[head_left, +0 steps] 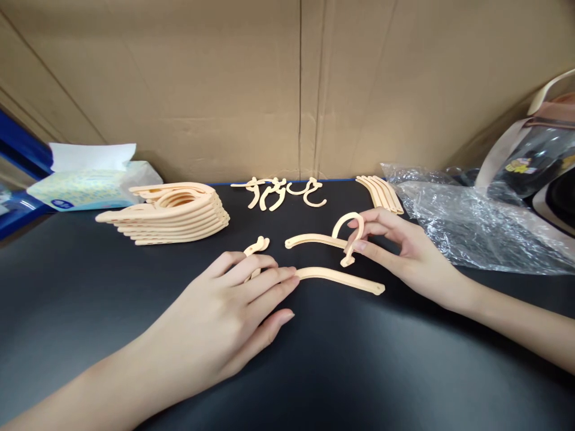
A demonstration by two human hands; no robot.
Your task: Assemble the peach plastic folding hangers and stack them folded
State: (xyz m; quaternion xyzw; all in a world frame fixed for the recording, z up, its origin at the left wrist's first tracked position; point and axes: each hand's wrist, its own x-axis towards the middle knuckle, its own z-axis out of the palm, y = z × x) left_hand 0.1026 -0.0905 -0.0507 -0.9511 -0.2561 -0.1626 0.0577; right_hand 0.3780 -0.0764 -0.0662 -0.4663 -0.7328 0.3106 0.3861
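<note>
A stack of hangers [177, 226], seemingly finished, sits at the left of the bench [341, 371]; the set in hand looks unassembled. The right hand [404, 248] pinches a hook [344, 218] by the far arm [312, 239]. The left hand [238, 305] covers a small piece [257, 246] and the near arm's [341, 278] end, so I cannot tell its grip. Loose hooks [279, 196] and spare arms [381, 194] remain behind.

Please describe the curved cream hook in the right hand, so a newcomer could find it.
Over the black tabletop, right of centre, find the person's bare right hand. It holds the curved cream hook. Its round arch sets it apart from the two long, gently bent cream bars nearby.
</note>
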